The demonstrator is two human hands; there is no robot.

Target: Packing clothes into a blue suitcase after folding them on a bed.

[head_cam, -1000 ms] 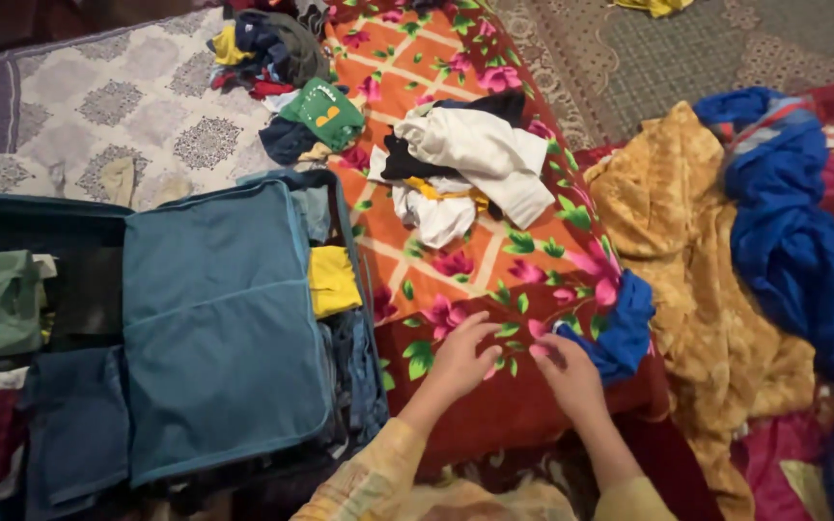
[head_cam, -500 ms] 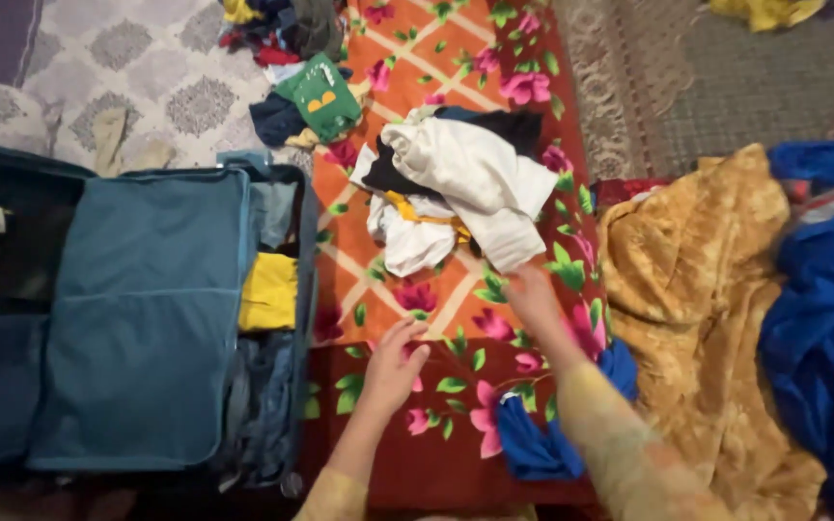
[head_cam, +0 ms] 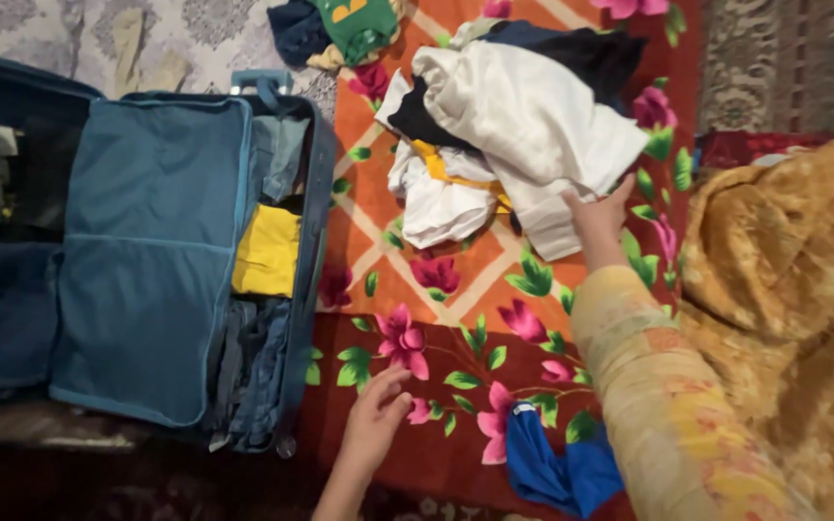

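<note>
My right hand (head_cam: 595, 214) reaches forward and touches the lower edge of a white garment (head_cam: 523, 116) on top of a small heap of white, black and yellow clothes (head_cam: 446, 183). The heap lies on an orange and red flowered blanket (head_cam: 456, 289). My left hand (head_cam: 374, 425) rests open on the red border of that blanket, fingers apart, holding nothing. A blue cloth (head_cam: 557, 463) lies crumpled on the blanket by my right sleeve. To the left an open teal suitcase (head_cam: 147, 251) holds folded clothes, among them a yellow piece (head_cam: 267, 251).
A mustard-yellow blanket (head_cam: 784, 289) is bunched up at the right. A green garment (head_cam: 359, 24) and dark clothes lie at the top beside a grey patterned sheet (head_cam: 205, 39). A patterned rug (head_cam: 784, 58) shows at the top right.
My right hand has moved forward from the blanket's near edge to the white garment. My left hand has stayed back on the red border. The view has shifted closer to the heap.
</note>
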